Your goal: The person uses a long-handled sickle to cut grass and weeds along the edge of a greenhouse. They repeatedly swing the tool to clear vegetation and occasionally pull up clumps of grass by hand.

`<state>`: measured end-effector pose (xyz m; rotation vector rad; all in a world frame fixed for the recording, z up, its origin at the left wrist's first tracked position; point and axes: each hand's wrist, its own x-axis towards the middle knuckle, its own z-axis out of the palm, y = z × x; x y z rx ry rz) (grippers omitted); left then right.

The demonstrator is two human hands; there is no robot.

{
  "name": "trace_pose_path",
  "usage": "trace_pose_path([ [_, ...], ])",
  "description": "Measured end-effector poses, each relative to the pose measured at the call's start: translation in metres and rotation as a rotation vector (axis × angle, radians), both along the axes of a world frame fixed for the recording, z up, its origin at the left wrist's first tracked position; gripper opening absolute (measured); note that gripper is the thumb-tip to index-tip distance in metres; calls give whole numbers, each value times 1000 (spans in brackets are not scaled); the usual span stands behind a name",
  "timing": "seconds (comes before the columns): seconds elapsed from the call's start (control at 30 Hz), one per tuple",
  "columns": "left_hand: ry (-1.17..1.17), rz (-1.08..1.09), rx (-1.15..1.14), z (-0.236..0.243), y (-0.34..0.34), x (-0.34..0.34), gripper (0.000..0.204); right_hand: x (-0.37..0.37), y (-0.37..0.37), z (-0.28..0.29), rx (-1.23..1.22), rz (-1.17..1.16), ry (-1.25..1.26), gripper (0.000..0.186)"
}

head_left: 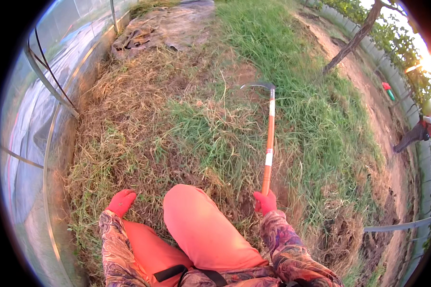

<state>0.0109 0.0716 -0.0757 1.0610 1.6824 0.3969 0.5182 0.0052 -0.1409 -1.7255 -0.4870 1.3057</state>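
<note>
My right hand (265, 202), in a red glove, is closed round the lower end of a long-handled sickle (270, 138). Its orange wooden shaft points away from me, and the curved metal blade turns left at the far end, by the edge of the standing green grass (301, 95). My left hand (122, 202), gloved in red too, hangs beside my left knee with its fingers curled; nothing shows in it. Below the blade and in front of my knees lies cut grass (143, 95), partly dry and brown, partly green.
Clear plastic sheeting on metal hoops (48, 81) runs along the left. A dark ground cover (177, 24) lies at the far end. To the right stand a tree trunk (357, 40) and a grey pipe (402, 226). Another person (419, 131) is at the far right.
</note>
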Motion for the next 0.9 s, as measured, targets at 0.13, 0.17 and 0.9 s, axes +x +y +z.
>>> trace_pose_path([
  [0.13, 9, -3, 23, -2, 0, -6, 28, 21, 1, -28, -66, 19, -53, 22],
  [0.17, 6, 15, 24, -3, 0, -8, 27, 23, -18, -41, -107, 33, -23, 22],
  [0.9, -133, -166, -38, -23, 5, -32, 19, -13, -133, 94, -285, 685, -730, 45],
])
